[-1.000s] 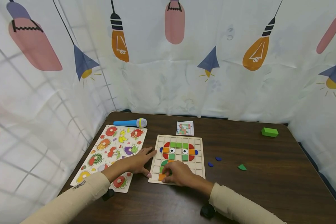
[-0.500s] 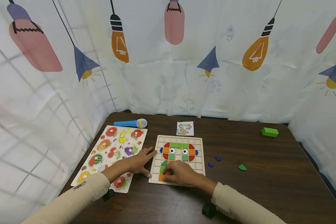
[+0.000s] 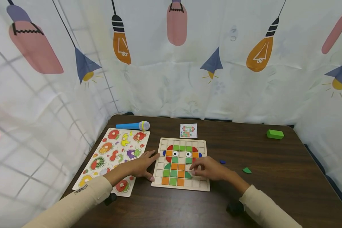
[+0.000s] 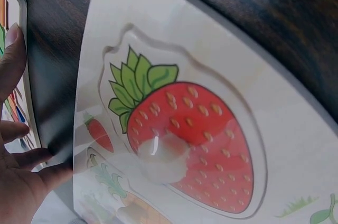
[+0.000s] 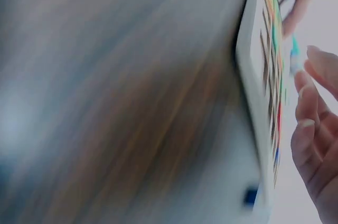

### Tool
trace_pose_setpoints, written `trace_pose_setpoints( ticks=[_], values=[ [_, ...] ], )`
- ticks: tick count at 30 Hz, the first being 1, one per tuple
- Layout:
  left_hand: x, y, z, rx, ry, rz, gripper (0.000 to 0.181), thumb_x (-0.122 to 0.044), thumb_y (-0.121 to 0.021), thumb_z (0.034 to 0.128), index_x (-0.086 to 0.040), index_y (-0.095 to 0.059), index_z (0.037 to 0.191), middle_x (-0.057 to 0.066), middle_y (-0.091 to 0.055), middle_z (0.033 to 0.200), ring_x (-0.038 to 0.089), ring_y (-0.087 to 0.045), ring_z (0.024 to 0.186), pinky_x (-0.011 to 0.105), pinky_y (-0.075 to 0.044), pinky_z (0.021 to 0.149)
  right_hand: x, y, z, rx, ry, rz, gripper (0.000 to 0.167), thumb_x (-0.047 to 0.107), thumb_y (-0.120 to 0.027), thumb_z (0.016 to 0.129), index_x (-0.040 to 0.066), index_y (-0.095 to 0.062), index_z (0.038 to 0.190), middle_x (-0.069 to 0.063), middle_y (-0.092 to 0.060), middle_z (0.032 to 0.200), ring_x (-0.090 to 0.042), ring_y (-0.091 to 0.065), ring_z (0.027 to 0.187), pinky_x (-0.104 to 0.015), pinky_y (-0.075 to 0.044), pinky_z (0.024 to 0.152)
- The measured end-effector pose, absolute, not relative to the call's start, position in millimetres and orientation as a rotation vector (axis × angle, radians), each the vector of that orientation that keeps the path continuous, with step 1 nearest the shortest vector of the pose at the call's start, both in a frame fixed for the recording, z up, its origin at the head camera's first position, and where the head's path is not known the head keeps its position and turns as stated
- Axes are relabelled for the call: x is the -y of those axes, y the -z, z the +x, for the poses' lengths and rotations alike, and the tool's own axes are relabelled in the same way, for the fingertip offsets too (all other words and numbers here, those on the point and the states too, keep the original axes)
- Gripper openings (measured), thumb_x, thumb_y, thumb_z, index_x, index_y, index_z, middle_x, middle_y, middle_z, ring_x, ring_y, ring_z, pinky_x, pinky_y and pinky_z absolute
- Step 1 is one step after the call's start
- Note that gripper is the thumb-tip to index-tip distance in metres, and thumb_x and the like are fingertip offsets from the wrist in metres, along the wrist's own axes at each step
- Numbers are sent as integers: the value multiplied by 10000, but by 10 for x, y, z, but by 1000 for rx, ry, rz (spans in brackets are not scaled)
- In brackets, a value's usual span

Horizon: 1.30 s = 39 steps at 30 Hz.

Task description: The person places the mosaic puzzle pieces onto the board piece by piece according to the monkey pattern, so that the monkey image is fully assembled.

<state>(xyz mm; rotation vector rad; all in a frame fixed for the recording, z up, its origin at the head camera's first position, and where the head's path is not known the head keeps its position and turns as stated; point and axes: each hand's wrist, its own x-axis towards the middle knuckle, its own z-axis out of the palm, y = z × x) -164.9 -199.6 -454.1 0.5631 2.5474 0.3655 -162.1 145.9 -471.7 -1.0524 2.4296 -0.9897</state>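
A wooden grid board [image 3: 203, 184] lies at the middle of the table, filled partly with green, orange and red tiles and two eye tiles. My left hand [image 3: 142, 164] touches its left edge with fingers spread. Over the board's right half hovers my right hand [image 3: 209, 168], its fingers loosely bent; the right wrist view shows nothing between those fingers [image 5: 306, 94]. Just left of its fingertips a green rounded tile [image 3: 187, 175] sits beside the orange tile [image 3: 180, 174]. To the right on the table are a blue half-round piece [image 3: 222, 162] and a green quarter-round piece [image 3: 247, 170].
At the left lies a fruit puzzle board [image 3: 109, 152], partly under my left forearm. A blue toy microphone [image 3: 132, 125] is behind it. A small pattern card [image 3: 188, 130] lies behind the grid board. A green block [image 3: 275, 134] stands at the far right.
My right hand has left the board's lower rows and moved right. This uncovers the orange and green tiles there. It now hides one of the two blue pieces. My left hand stays put.
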Motion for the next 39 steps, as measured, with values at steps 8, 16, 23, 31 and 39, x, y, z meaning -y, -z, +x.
trace_pose_setpoints(
  ticks=[8, 16, 23, 31, 39],
  values=[
    [1998, 4549, -1655, -2548, -365, 568, 1034, -455, -836, 781, -188, -260, 1598, 173, -163, 1667, 438, -131, 1535, 619, -310, 1161, -2396, 4756, -1586, -2534, 1020, -898, 205, 292, -719, 938, 169, -754, 1098, 66, -685, 1001, -11, -563, 683, -228, -521, 603],
    [1998, 4534, -1644, -2541, -372, 561, 1033, -443, -838, 783, -182, -260, 1598, 181, -166, 1665, 441, -139, 1532, 622, -310, 1160, -3168, 4707, -1437, -2689, 1014, -717, 209, 226, -724, 932, 95, -735, 1095, -61, -695, 1027, -29, -544, 580, -253, -498, 523],
    [1991, 4525, -1651, -2539, -362, 549, 1030, -448, -835, 786, -196, -256, 1600, 166, -165, 1668, 429, -138, 1535, 627, -308, 1159, -3396, 4755, -1361, -2713, 978, -601, 230, 222, -723, 931, 92, -719, 1120, -48, -648, 1008, -18, -523, 604, -249, -488, 524],
    [2002, 4556, -1669, -2548, -351, 571, 1037, -483, -829, 780, -198, -259, 1599, 163, -174, 1667, 421, -150, 1535, 621, -313, 1159, -3387, 4808, -1391, -2779, 920, -613, 221, 215, -733, 921, 98, -716, 1107, -14, -636, 969, -6, -500, 594, -242, -475, 519],
    [1996, 4548, -1656, -2546, -349, 560, 1038, -471, -834, 778, -198, -261, 1599, 165, -171, 1667, 424, -145, 1536, 619, -309, 1162, -3362, 4825, -1398, -2854, 859, -548, 191, 173, -774, 876, 122, -692, 1041, 28, -627, 923, 6, -449, 632, -224, -420, 538]
  ],
)
